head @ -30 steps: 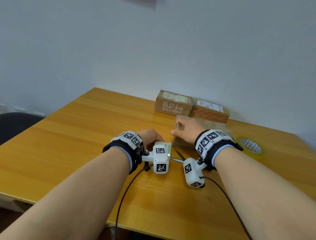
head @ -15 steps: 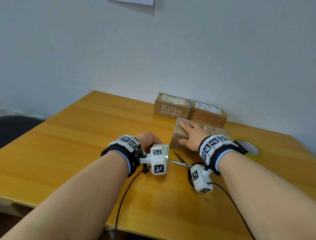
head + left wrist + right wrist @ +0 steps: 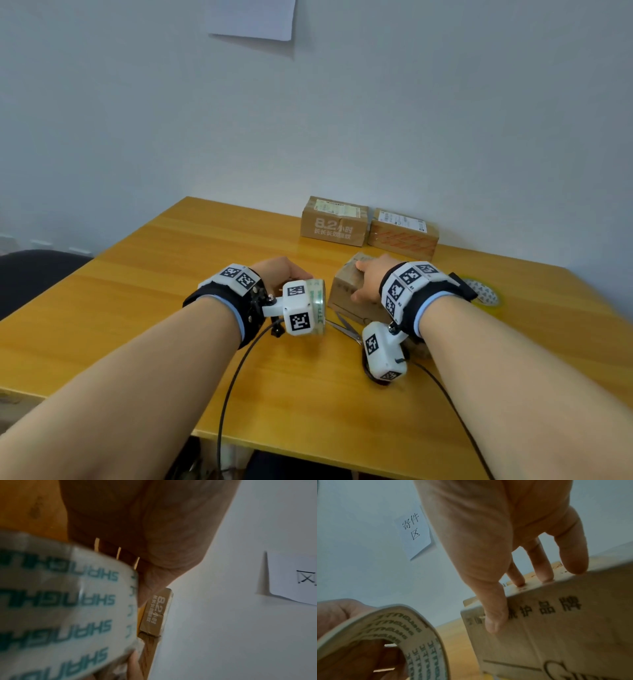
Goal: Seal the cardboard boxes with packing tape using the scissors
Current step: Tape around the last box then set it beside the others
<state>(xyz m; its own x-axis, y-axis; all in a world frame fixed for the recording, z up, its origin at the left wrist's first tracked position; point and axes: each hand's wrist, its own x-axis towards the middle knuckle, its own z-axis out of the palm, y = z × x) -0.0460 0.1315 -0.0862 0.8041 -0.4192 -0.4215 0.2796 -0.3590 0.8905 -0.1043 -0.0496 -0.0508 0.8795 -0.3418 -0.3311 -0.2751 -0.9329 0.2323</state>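
The head view looks down from behind both hands, while each wrist view looks very closely along its own fingers, and all three share the tape roll [image 3: 317, 301] beside the left hand [image 3: 279, 274]

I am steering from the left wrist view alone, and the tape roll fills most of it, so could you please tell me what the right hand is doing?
Observer: The right hand rests on the nearest plain brown cardboard box, fingers on its top, thumb on its near side.
Operator: Thank you. Where are the scissors?
Observer: The metal scissors lie on the yellow wooden table, between that box and the white printed tape roll in the left hand's grip.
Operator: Is any other tape about?
Observer: Yes, a second, yellowish tape roll lies flat on the table to the right of the right wrist.
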